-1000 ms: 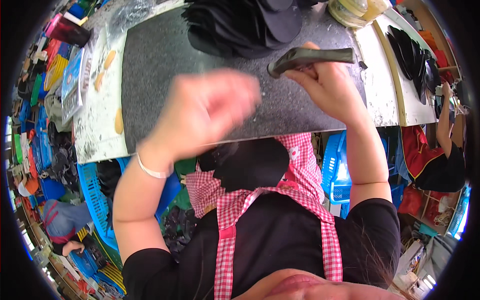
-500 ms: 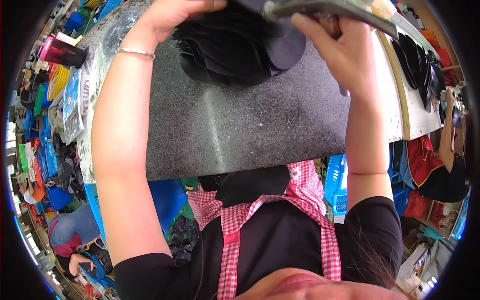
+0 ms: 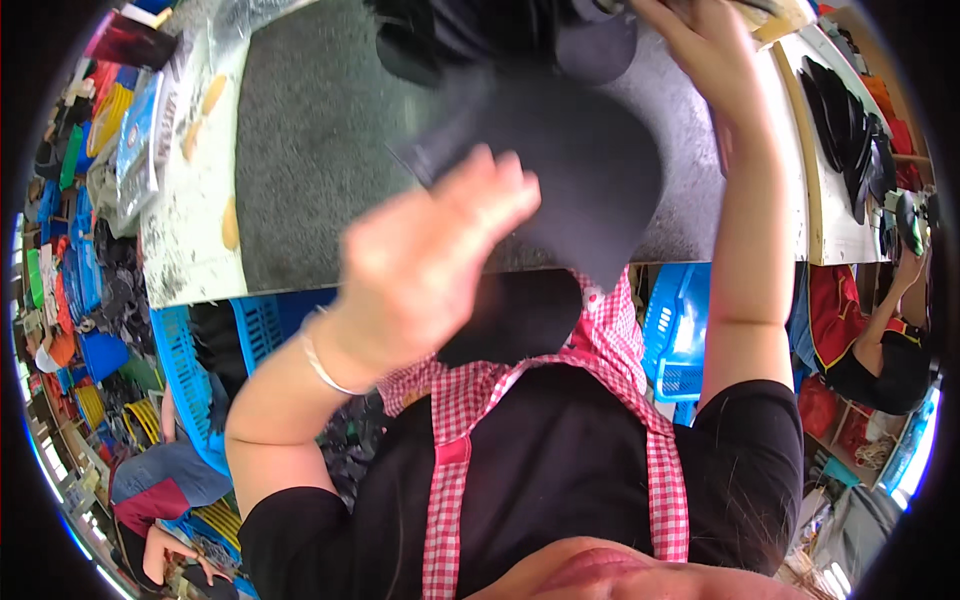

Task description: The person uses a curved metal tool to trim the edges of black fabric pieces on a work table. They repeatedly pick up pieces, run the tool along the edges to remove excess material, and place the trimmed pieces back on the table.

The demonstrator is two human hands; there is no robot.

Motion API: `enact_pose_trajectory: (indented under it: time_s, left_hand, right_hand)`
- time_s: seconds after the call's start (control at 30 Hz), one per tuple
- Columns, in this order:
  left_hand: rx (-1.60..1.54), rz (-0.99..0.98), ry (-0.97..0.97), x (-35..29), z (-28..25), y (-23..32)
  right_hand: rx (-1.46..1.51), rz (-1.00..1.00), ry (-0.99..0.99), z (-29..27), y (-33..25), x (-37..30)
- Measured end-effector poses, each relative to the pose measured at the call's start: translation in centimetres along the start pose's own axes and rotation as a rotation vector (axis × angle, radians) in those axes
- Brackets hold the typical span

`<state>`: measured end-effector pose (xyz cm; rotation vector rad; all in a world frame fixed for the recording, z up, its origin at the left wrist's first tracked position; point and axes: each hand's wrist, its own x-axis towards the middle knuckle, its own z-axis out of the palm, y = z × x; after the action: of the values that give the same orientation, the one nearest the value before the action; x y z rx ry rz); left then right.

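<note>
My left hand [image 3: 430, 250], blurred by motion, is closed on the edge of a flat, curved black piece [image 3: 590, 160], like a cut shoe part. The piece hangs over the near part of the dark grey work mat [image 3: 320, 150]. Beyond it, at the top edge, lies a pile of similar black pieces [image 3: 480, 35], partly cut off by the picture. To the right of the pile my right hand [image 3: 705, 45] is closed around a long dark tool [image 3: 755, 6], most of which is out of view.
A black piece [image 3: 515, 320] lies on my checked apron. Blue baskets [image 3: 195, 370] stand below the table's left edge, with another blue basket [image 3: 680, 330] to the right. Black pieces [image 3: 845, 130] rest on the white right-hand table. People work at both sides.
My left hand has come down from the pile toward me, bringing one black piece along. My right hand has shifted slightly up, and the tool has mostly left the picture.
</note>
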<state>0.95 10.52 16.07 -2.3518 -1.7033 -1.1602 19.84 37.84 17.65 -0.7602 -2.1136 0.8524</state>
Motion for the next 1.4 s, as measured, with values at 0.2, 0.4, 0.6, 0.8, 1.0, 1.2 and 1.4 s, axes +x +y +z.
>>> enact_pose_trajectory:
  time_s: [0.2,0.4,0.6,0.8,1.0,1.2,1.4]
  left_hand:
    - [-0.343,-0.277,-0.214,-6.2,3.8,2.9]
    - [0.035,-0.339,-0.242,-2.8,1.0,-0.3]
    - [-0.172,-0.656,-0.193,-3.7,4.9,0.5]
    - [-0.132,-0.563,-0.027,-2.7,6.1,-1.9]
    - [-0.136,-0.539,-0.048,-2.1,5.7,-2.4]
    - [-0.033,-0.364,0.066,-3.4,7.1,-2.8]
    - [0.222,-0.239,-0.036,-3.0,7.0,-2.2]
  right_hand:
    - [-0.203,-0.053,-0.397,1.1,-3.4,-10.0]
    - [-0.301,-0.145,-0.417,4.1,-2.8,-12.2]
    - [-0.197,-0.065,-0.374,4.3,-2.8,-12.7]
    - [-0.226,-0.052,-0.398,4.0,-3.5,-11.3]
    - [-0.389,-0.180,-0.461,5.8,-3.2,-9.9]
    - [-0.365,-0.188,-0.485,5.9,-3.2,-9.3]
    - [-0.308,-0.129,-0.470,5.7,-4.0,-8.2]
